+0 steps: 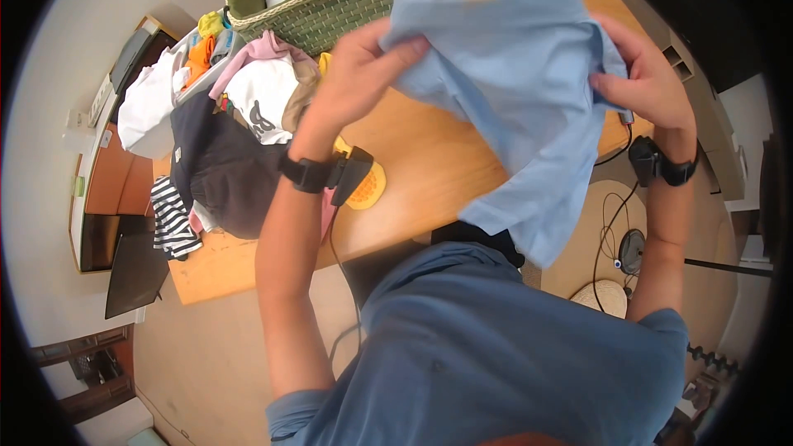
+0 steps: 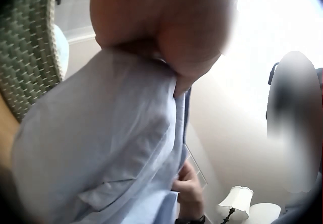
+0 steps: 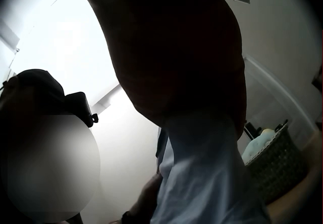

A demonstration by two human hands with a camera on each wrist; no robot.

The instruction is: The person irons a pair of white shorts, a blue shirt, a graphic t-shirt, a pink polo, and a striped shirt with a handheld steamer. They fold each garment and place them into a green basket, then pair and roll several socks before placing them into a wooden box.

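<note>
A light blue garment (image 1: 520, 83) hangs in folds between my two hands, above the table and the front of my body. My left hand (image 1: 355, 74) pinches its upper left edge, thumb on the near side. On the opposite side, my right hand (image 1: 652, 87) grips the cloth with the thumb over it. The left wrist view shows a stitched seam on the garment (image 2: 111, 133) and my right hand (image 2: 189, 191) beyond it. Seen from the right wrist, the cloth (image 3: 202, 168) drops below the dark shape of my right hand (image 3: 186, 77).
A green woven basket (image 1: 363, 12) with folded cloth stands at the table's back. On the left lie a dark garment (image 1: 235, 165), a white printed shirt (image 1: 260, 91) and striped cloth (image 1: 172, 215). A yellow object (image 1: 368, 188) sits on the wooden table (image 1: 421, 165). Cables hang down nearby.
</note>
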